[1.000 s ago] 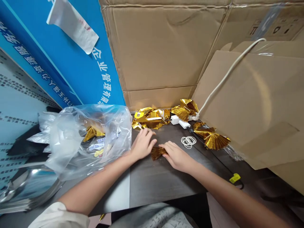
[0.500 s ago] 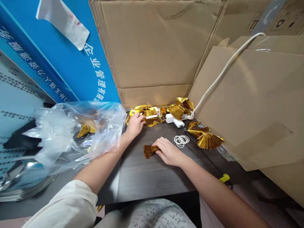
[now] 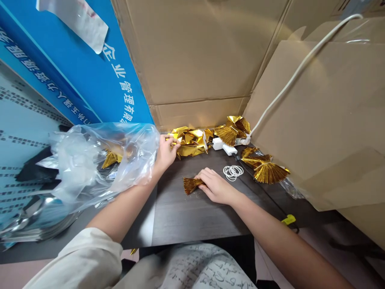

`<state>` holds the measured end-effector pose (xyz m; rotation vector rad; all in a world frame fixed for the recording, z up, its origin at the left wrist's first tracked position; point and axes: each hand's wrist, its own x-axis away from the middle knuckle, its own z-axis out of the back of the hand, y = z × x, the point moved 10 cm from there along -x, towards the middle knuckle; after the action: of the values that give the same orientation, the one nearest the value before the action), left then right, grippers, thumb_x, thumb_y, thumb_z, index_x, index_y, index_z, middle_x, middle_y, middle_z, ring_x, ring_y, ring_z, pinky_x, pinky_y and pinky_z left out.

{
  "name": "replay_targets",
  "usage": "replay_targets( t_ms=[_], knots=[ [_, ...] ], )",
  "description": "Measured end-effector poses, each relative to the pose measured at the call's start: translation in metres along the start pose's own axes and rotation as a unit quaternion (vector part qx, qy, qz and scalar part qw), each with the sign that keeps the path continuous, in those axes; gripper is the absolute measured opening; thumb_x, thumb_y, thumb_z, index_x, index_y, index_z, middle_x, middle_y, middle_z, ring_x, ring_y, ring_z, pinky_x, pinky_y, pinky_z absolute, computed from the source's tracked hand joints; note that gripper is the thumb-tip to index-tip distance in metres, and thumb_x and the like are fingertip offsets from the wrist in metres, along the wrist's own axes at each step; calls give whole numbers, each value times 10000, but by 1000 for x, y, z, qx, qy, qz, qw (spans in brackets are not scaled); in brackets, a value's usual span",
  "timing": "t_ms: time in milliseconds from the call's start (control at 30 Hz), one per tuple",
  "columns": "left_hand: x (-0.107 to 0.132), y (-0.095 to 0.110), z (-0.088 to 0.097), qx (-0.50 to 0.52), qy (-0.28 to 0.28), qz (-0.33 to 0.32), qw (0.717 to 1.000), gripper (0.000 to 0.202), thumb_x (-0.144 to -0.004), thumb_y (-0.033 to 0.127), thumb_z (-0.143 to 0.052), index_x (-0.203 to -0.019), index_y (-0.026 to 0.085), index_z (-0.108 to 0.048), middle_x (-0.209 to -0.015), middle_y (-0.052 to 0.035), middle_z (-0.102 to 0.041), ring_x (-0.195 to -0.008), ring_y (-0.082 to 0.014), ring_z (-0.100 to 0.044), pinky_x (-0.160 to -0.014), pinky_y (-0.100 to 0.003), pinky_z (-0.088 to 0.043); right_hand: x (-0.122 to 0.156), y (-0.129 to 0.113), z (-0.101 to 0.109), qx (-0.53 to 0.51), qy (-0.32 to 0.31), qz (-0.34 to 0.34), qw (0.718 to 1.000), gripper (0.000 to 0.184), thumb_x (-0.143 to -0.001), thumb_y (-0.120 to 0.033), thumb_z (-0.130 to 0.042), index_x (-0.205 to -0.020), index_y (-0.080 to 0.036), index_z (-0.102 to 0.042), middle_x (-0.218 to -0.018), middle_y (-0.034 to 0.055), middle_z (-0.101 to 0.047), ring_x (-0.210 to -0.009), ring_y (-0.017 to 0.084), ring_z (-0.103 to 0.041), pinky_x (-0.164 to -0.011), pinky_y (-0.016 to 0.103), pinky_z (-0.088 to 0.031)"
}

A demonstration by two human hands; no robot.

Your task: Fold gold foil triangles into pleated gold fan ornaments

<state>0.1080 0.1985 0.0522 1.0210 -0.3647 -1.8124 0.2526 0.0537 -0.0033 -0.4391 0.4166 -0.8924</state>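
My left hand (image 3: 165, 151) reaches to the back of the dark table (image 3: 192, 212) and pinches the edge of a gold foil sheet (image 3: 190, 142) in a crumpled pile of such sheets. My right hand (image 3: 214, 186) lies over a pleated gold foil fan (image 3: 190, 185) on the table, fingers curled on one end of it and pressing it down. Finished gold fans lie at the back (image 3: 231, 131) and at the right (image 3: 264, 168).
A clear plastic bag (image 3: 99, 160) with more gold pieces sits left of my left arm. White rubber bands (image 3: 233, 171) lie near the right hand. A white power strip (image 3: 225, 146) with its cable runs up the cardboard boxes (image 3: 315, 120) that wall the back and right.
My left hand left the pleated fan, reached to the foil pile at the back and took hold of a sheet. The right hand stayed on the fan.
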Motion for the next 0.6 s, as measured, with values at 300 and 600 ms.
replay_targets(
  t_ms=[300, 600],
  knots=[
    [21, -12, 13, 155, -16, 193, 969, 264, -833, 255, -703, -1074, 154, -670, -1145, -82, -608, -648, -62, -571, -589, -193, -502, 1, -3, 6, -13, 29, 21, 999, 185, -950, -169, -493, -1124, -161, -557, -1092, 116, -630, -1027, 219, -535, -913, 426, -495],
    [72, -16, -28, 302, -187, 325, 876, 147, -751, 220, -729, -794, 125, -626, -723, 1, -592, -523, -57, -494, -464, -169, -412, 9, -7, 11, -17, 65, 50, 996, 254, -929, -153, -529, -1181, -157, -561, -1452, 171, -406, -1035, 158, -618, -957, 411, -574]
  ],
)
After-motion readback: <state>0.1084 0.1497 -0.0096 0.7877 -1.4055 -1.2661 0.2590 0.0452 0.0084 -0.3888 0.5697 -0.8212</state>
